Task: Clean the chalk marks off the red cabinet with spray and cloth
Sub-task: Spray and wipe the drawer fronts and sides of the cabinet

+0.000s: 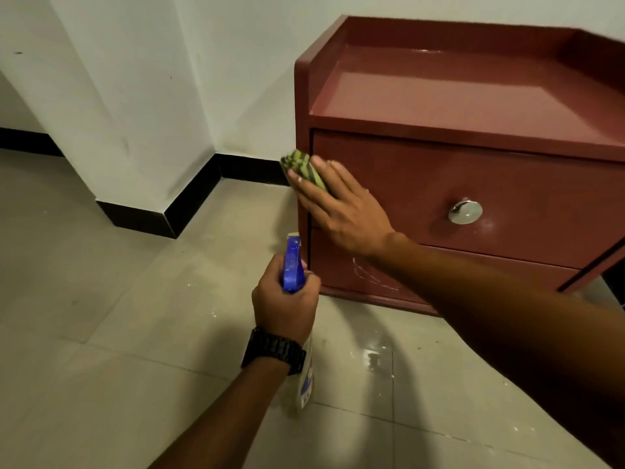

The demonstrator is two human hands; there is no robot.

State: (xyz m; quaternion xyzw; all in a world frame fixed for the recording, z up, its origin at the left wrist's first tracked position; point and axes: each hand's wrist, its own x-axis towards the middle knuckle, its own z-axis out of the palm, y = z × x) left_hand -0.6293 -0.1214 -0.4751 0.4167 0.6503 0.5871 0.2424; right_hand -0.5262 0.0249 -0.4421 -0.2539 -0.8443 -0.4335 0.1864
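Against the white wall, at about two o'clock in the view, stands the red cabinet (pixel 473 170). The right hand (pixel 341 204) lies flat and open on the upper drawer front (pixel 527 198), palm pressing a folded green striped cloth (pixel 302 167) against the drawer's left edge, at roughly eleven o'clock from the round metal knob (pixel 465 211). The left hand (pixel 285 301), with a black watch (pixel 275 350) on its wrist, is wrapped tight around the neck of a spray bottle (pixel 306 380), whose blue trigger head (pixel 292 265) points up toward the cabinet's lower left corner.

White chalk marks (pixel 372 274) show on the lower drawer front (pixel 338 265), at about five o'clock from the right hand and partly hidden by the forearm; the cloth is well apart from them. A faint pale haze sits near the knob.

Risks, as I judge them: the cloth overhangs the cabinet's left edge, so a flat palm with no pinch could let it slide off. Spraying from this angle could wet the forearm rather than the chalk. Wiping dry may only smear the marks. A wet-looking patch (pixel 375 357) on the tiled floor (pixel 101 333) at six o'clock could be slippery.
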